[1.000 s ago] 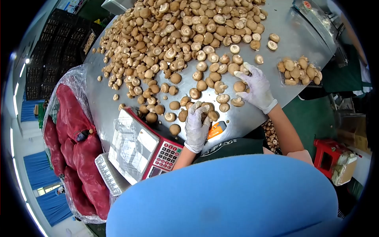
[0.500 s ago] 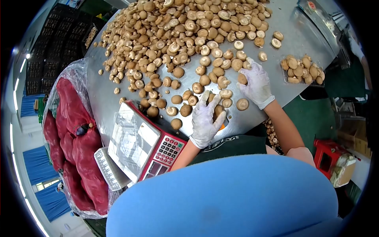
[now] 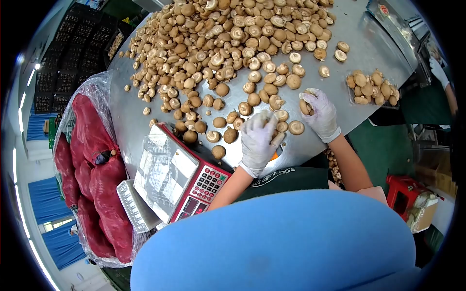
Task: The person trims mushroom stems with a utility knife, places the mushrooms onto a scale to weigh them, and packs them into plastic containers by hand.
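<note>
My right hand (image 3: 320, 116), in a white glove, has its fingers closed round a brown mushroom (image 3: 306, 107) just above the metal table. My left hand (image 3: 258, 140), gloved too, is low over the near edge of the table among loose mushrooms. Its fingers are bent and smeared by motion, so what lies under them is hidden. A small orange object (image 3: 274, 156) peeks out beside its wrist. Close to the hands lie a pale-gilled mushroom (image 3: 296, 127) and several others. A large heap of mushrooms (image 3: 233, 34) spreads across the far side.
A red scale (image 3: 201, 186) with clear plastic trays (image 3: 158, 167) on its platform stands at left. Red mesh sacks (image 3: 104, 189) in clear plastic lie beyond it. On the right sits a filled tray of mushrooms (image 3: 371, 88). A metal machine (image 3: 393, 31) is at the far right.
My right hand has drawn slightly nearer with a mushroom in its fingers. My left hand has shifted a little right, its spread fingers now bent.
</note>
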Available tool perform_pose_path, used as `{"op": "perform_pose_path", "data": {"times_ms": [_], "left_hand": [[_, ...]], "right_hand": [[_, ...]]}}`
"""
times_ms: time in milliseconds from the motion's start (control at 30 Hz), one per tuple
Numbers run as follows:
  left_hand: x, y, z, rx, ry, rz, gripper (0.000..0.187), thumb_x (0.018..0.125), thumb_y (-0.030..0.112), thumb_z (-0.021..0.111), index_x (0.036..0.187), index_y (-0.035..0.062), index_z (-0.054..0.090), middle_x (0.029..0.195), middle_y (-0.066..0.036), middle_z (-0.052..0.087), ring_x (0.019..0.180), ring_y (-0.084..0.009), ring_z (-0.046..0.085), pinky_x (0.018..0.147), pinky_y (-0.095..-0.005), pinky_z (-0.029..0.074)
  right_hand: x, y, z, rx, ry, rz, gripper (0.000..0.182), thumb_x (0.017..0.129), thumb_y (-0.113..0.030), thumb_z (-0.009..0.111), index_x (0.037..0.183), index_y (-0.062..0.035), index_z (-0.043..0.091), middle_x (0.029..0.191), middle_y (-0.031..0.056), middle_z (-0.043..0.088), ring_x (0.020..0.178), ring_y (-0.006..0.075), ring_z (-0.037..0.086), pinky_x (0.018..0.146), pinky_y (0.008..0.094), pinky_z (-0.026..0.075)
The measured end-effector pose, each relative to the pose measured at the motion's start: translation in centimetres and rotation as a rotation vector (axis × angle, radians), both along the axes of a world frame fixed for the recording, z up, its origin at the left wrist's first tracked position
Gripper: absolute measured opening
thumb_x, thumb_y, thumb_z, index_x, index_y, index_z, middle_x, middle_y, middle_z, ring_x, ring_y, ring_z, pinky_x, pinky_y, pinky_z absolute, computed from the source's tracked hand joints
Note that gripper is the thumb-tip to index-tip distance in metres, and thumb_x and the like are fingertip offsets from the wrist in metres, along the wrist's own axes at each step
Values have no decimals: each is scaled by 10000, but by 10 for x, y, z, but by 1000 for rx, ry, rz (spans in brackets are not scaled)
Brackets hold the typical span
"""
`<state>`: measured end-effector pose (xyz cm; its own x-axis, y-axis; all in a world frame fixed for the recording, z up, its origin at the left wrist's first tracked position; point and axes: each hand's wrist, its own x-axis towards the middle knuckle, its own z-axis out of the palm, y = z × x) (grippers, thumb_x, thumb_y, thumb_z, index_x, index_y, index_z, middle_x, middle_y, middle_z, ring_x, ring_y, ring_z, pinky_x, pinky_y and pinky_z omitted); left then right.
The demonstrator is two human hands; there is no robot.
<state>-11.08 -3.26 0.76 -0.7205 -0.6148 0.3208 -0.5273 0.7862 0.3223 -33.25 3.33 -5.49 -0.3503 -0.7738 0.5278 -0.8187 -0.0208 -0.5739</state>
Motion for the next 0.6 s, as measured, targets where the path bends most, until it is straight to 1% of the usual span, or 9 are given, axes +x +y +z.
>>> {"op": "perform_pose_path", "data": {"times_ms": [100, 133, 200, 300, 367, 433, 500, 567, 600], "left_hand": [[-10, 2, -17, -147, -233, -106, 350, 838, 323, 727, 1105, 112, 644, 1080, -109, 598, 1021, -290, 585, 966, -487, 414], [-13, 2, -19, -227, -254, -127, 318, 825, 229, 680, 1105, 106, 593, 963, -81, 565, 922, -255, 588, 912, -470, 421], [-16, -1, -22, -237, -263, -128, 289, 823, 226, 674, 1073, 106, 594, 951, -81, 566, 912, -257, 588, 900, -472, 422], [-14, -3, -21, -213, -219, -127, 244, 836, 248, 682, 1015, 102, 605, 903, -79, 571, 884, -266, 583, 881, -471, 423], [-12, 3, -6, -187, -98, -49, 251, 867, 319, 701, 984, 107, 631, 868, -90, 588, 838, -284, 582, 872, -450, 428], [-11, 8, 0, -39, -54, -92, 292, 852, 275, 739, 1062, 90, 653, 945, -97, 642, 859, -302, 613, 867, -447, 450], [-21, 17, 9, 473, 284, -488, 423, 839, 198, 757, 1222, 73, 629, 1077, -126, 670, 930, -326, 644, 857, -456, 487], [-36, 25, 20, 659, 296, -740, 555, 832, 140, 755, 1348, 72, 562, 1184, -161, 648, 1030, -334, 639, 837, -450, 522], [-36, 33, 3, 454, 206, -730, 592, 832, 143, 745, 1381, 89, 530, 1242, -168, 609, 1057, -354, 620, 865, -449, 524]], "right_hand": [[0, 0, 1, 8, -77, 7, 548, 647, -44, 813, 1172, -151, 696, 1166, 113, 652, 1008, 316, 666, 855, 366, 558], [-2, -1, -1, -41, -136, 22, 520, 673, -45, 808, 1172, -137, 690, 1156, 107, 657, 1001, 292, 669, 856, 353, 557], [-8, -2, -2, -96, -193, 37, 493, 699, -46, 802, 1172, -123, 684, 1147, 100, 663, 994, 267, 672, 858, 339, 555], [-20, 1, 7, -71, -513, 69, 440, 757, -46, 775, 1181, -91, 665, 1126, 58, 670, 990, 189, 660, 869, 297, 536], [-34, 7, 24, 32, -1115, 98, 407, 786, -26, 749, 1178, -85, 659, 1109, 30, 664, 996, 138, 639, 862, 275, 516], [-55, 13, 15, 141, -1234, 99, 396, 851, -102, 703, 1238, -79, 622, 1125, 47, 651, 986, 140, 634, 845, 280, 510], [-63, 17, 6, -46, -1628, 383, 434, 918, -206, 635, 1320, -64, 553, 1152, 89, 646, 965, 160, 635, 769, 284, 520], [-63, 18, 2, -51, -1660, 404, 483, 969, -283, 571, 1380, -44, 484, 1201, 134, 629, 970, 203, 640, 758, 317, 549], [-59, 19, 10, -57, -1757, 432, 476, 981, -292, 569, 1377, -42, 485, 1225, 154, 618, 979, 224, 641, 763, 335, 563]]}}
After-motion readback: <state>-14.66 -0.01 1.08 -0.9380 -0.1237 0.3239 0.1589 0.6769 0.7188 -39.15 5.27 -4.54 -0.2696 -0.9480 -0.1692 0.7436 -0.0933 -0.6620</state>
